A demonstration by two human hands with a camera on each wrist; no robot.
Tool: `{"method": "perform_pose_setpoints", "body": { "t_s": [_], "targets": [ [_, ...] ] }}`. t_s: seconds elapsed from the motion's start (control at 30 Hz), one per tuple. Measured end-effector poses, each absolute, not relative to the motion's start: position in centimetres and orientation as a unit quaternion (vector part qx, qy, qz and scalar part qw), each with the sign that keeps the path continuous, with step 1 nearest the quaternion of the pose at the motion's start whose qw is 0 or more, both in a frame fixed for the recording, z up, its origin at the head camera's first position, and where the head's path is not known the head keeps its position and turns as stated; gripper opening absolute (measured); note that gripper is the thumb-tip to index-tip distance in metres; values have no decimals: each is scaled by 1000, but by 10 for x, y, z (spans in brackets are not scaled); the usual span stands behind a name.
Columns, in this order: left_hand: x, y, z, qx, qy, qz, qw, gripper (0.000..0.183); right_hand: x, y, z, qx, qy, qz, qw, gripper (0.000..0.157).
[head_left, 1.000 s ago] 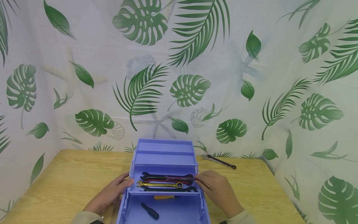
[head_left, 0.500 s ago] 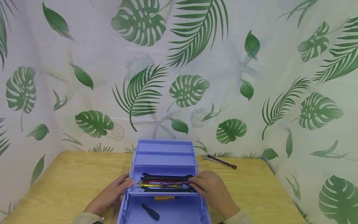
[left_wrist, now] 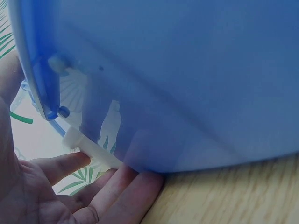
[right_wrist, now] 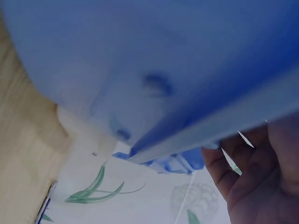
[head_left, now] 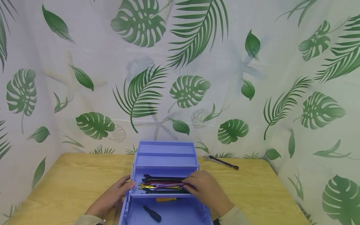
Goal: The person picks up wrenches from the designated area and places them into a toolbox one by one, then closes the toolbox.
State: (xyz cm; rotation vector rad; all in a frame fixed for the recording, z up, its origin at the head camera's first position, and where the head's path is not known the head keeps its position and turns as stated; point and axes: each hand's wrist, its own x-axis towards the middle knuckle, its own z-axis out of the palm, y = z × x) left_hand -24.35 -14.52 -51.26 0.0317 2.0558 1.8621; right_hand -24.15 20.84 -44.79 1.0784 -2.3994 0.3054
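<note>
A blue toolbox (head_left: 168,212) stands on the table with its lid up and its tray (head_left: 137,178) raised. In the tray lie a black wrench (head_left: 163,179), a red wrench (head_left: 150,183), a gold wrench (head_left: 142,186) and a dark wrench (head_left: 166,191). My right hand (head_left: 206,190) reaches over the tray's right side and pinches a purple wrench (head_left: 168,185), its free end over the gold one. My left hand (head_left: 113,195) holds the toolbox's left side, thumb at the tray's edge; in the left wrist view its fingers (left_wrist: 135,193) touch the outer wall.
A dark-handled screwdriver (head_left: 152,214) lies in the lower compartment, near a yellow object (head_left: 166,199) partly under the tray. Two wrenches (head_left: 222,162) lie at the table's back right. Behind the wooden table (head_left: 90,168) hangs a leaf-patterned cloth (head_left: 180,62).
My right hand has moved left over the tray, bringing the purple wrench down from above the black wrench to the gold one. The left hand stays on the toolbox.
</note>
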Motion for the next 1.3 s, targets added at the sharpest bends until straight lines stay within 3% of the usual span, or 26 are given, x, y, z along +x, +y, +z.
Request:
{"method": "perform_pose_setpoints", "body": {
  "t_s": [0.3, 0.5, 1.03, 1.3],
  "targets": [
    [-244, -146, -512, 9, 735, 652, 186, 83, -246, 202, -448, 435, -863, 130, 223, 12],
    [-243, -147, -513, 14, 730, 657, 187, 83, -243, 209, -447, 406, -876, 155, 208, 13],
    [-244, -144, -512, 21, 727, 660, 189, 82, -240, 260, -442, 332, -878, 164, 303, 19],
    [-245, -143, -512, -25, 748, 638, 182, 85, -241, 266, -440, 299, -890, 171, 298, 16]
  ]
}}
